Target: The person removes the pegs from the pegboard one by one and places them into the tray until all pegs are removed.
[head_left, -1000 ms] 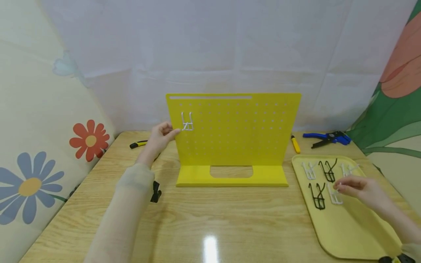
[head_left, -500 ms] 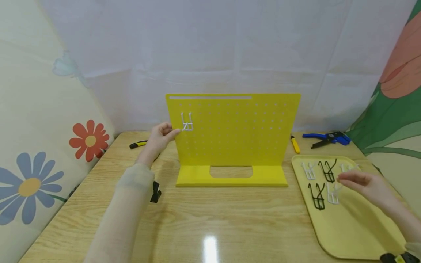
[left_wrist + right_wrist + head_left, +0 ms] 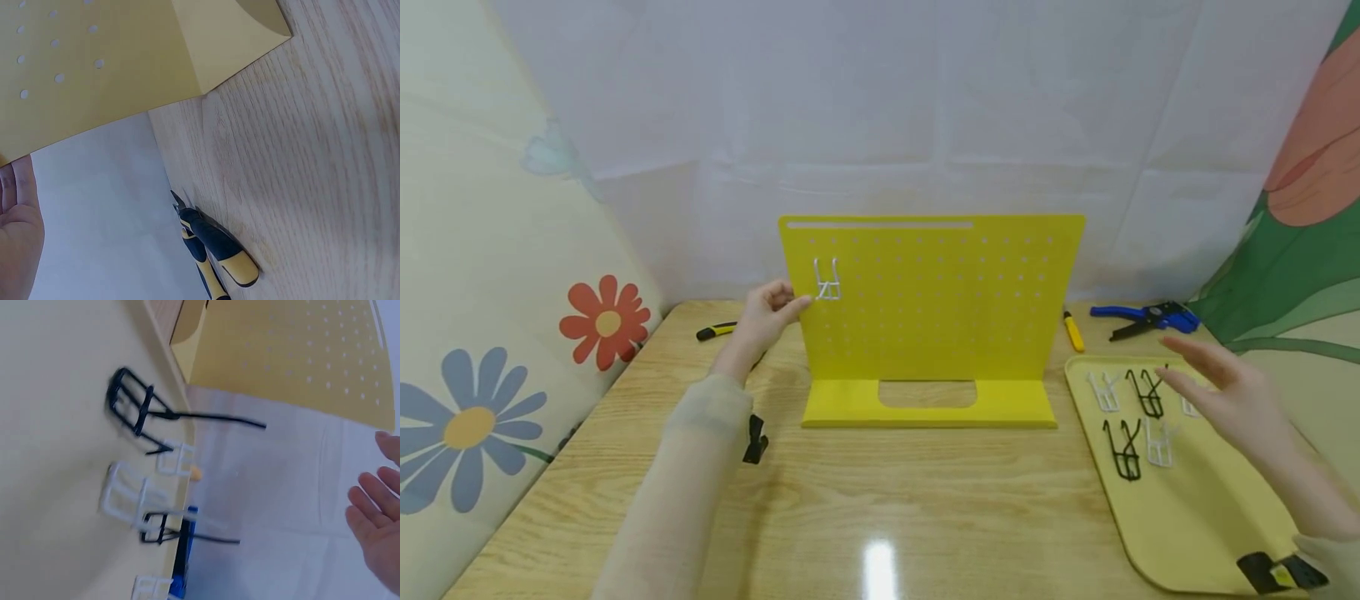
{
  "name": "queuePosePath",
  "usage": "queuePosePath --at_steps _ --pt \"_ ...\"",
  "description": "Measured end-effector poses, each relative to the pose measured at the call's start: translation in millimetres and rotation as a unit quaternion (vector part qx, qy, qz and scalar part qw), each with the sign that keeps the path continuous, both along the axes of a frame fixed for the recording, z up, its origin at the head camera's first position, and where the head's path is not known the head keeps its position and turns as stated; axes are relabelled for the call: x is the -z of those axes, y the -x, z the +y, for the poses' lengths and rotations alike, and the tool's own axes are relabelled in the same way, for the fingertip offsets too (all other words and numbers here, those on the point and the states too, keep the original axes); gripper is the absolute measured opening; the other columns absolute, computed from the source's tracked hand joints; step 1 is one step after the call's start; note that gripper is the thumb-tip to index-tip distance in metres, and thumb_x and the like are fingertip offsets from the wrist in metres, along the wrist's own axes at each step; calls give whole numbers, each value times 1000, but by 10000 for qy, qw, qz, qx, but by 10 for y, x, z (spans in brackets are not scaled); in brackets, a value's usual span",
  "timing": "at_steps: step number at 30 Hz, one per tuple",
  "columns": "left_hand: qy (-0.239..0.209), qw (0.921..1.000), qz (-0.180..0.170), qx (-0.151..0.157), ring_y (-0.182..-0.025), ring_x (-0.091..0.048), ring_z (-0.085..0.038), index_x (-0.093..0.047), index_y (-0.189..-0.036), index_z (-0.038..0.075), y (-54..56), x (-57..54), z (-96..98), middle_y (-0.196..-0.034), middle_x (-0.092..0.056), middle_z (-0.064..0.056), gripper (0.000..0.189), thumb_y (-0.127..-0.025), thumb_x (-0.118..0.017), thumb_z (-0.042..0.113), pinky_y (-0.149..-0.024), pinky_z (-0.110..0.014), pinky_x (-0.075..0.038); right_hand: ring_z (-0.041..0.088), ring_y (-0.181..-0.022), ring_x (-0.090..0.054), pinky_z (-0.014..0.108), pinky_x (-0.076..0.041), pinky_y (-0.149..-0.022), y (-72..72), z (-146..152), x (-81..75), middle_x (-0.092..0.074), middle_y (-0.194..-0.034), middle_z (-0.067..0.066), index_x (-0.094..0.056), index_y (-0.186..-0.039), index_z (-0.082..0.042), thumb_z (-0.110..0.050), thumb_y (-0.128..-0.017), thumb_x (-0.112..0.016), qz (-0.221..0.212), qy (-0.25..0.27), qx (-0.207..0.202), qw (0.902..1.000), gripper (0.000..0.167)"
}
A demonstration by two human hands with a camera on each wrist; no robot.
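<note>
A yellow pegboard (image 3: 932, 325) stands upright on its base at the middle of the table. My left hand (image 3: 767, 315) pinches its left edge, thumb on the front face and fingers behind it. On the board's upper left hangs a white double wire hook (image 3: 829, 292), beside my thumb. Thumb and fingers apart, my right hand (image 3: 1240, 400) is raised over the yellow tray (image 3: 1210, 533) with nothing in it. Lying in the tray are black wire hooks (image 3: 1127, 467) and white wire hooks (image 3: 122, 506); one white hook is partly hidden by the hand.
Behind the tray lie blue-and-black pliers (image 3: 1153, 318) and a small yellow-handled tool (image 3: 1074, 332). Cutting pliers (image 3: 219, 247) with black-and-yellow handles rest left of the board. A white cloth (image 3: 880, 108) hangs behind the table.
My right hand has risen from the hooks in the tray, its fingertips parting from a pinch. My left hand stays at the board's edge.
</note>
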State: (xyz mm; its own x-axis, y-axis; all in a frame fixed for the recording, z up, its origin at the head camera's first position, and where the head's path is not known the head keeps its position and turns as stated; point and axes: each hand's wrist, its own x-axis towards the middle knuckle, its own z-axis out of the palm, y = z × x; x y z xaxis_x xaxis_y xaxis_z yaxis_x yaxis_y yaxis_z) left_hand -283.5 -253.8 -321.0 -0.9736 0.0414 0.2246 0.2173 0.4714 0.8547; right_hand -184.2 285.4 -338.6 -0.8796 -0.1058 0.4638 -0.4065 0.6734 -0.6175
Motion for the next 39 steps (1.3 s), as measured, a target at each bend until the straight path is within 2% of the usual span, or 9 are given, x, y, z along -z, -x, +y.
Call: queuePosePath --at_steps 6,8,12,15,20,26,28,34,39 --pt "-65 10000 -5 54 -76 -60 4 -55 -101 -5 13 37 -1 -75 -61 22 28 -94 -58 22 -73 -14 -52 -20 -118 -38 -3 -31 -92 49 -324 -73 -46 -129 -30 -53 -134 -15 3 -77 -74 1164 -48 -472 9921 63" --pt "-50 10000 11 63 -76 -60 4 -56 -102 -5 20 43 -4 -75 -61 23 28 -94 -57 22 -77 -20 -55 -18 -119 -39 -3 -31 -93 84 -410 -88 -46 -131 -27 -53 -135 -15 4 -72 -76 1440 -202 -561 9878 70" --pt "-25 10000 50 72 -76 -60 5 -56 -103 -5 25 42 -4 -75 -60 25 27 -95 -57 20 -83 -32 -56 -13 -121 -42 1 -32 -97 181 -572 -103 -50 -136 -12 -51 -136 -11 5 -66 -80 1824 -306 -939 9783 78" --pt "-35 10000 53 70 -75 -60 5 -56 -102 -5 22 41 0 -74 -60 25 25 -95 -57 19 -80 -26 -56 -10 -124 -42 3 -34 -99 247 -712 -103 -53 -137 6 -51 -135 -5 9 -62 -80 1989 -290 -1239 9717 80" --pt "-17 10000 45 33 -75 -59 4 -55 -100 -5 14 35 11 -74 -60 23 24 -95 -57 19 -71 -13 -52 -6 -126 -39 5 -33 -103 353 -985 -131 -54 -132 21 -49 -134 0 13 -63 -79 2033 -293 -1517 9669 79" --pt "97 9999 18 -18 -76 -59 3 -55 -98 -3 11 12 13 -78 -62 19 26 -94 -57 22 -73 -15 -52 29 -121 -53 11 -33 -106 515 -1303 -137 -54 -131 21 -50 -132 3 8 -64 -80 2179 -335 -1851 9577 74" --pt "103 9999 11 -14 -76 -59 3 -55 -99 -3 9 1 11 -79 -63 17 26 -94 -57 22 -76 -19 -54 36 -118 -54 16 -36 -106 551 -1406 -131 -54 -131 21 -51 -130 5 6 -65 -81 2207 -313 -1980 9545 72" --pt "61 10000 30 25 -79 -59 4 -56 -101 -5 -14 -23 15 -84 -66 13 27 -94 -57 21 -86 -36 -55 35 -118 -55 34 -44 -102 616 -1700 -151 -55 -130 20 -53 -128 6 4 -68 -80 2322 -97 -2250 9462 65" --pt "70 10000 31 8 -79 -59 4 -56 -103 -4 -31 -25 14 -85 -65 13 28 -94 -57 22 -84 -31 -55 36 -118 -54 38 -45 -101 690 -1921 -178 -56 -128 23 -54 -125 8 5 -69 -79 2633 -125 -2523 9311 61"
